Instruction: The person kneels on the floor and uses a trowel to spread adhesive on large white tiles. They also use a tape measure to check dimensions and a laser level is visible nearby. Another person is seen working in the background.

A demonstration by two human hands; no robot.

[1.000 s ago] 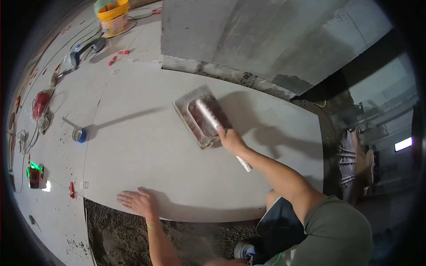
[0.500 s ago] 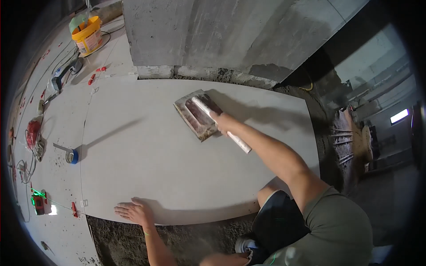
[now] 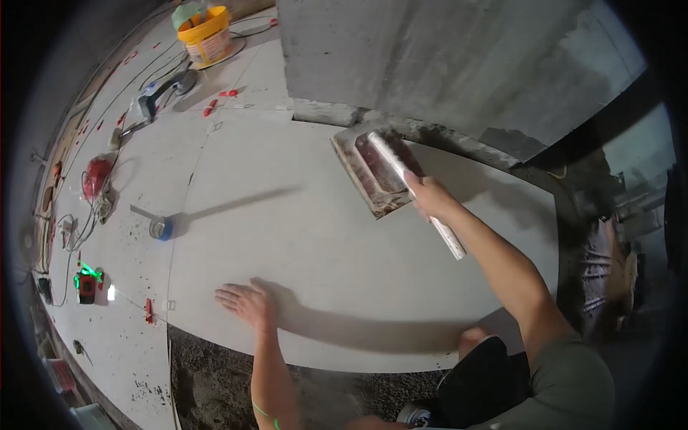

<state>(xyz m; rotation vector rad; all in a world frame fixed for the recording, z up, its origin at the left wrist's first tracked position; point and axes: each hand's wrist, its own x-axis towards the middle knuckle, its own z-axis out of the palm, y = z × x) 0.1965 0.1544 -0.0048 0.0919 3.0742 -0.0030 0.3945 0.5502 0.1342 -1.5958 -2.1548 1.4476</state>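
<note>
A large pale floor tile (image 3: 322, 247) lies in front of me. My right hand (image 3: 432, 199) is wrapped round the long white handle of a flat rectangular tamping board (image 3: 370, 169), caked with brown grime. The board is over the tile's far part, near the wall; whether its whole face touches the tile cannot be told. My left hand (image 3: 247, 302) lies flat on the tile's near left part, fingers stretched out and holding nothing. Dark, crumbly mortar (image 3: 215, 365) is exposed along the tile's near edge.
A grey wall block (image 3: 444, 79) borders the far side. On the left are a yellow bucket (image 3: 206, 41), a corded power tool (image 3: 161, 93), a blue tape roll (image 3: 161, 228), a red laser level (image 3: 87, 285), a red bag (image 3: 96, 177), cables and red levelling wedges (image 3: 148, 310).
The view has shifted, so most things appear farther right. My left hand has slid farther in from the tile's near edge. The right hand still grips the tamping board at the far part.
</note>
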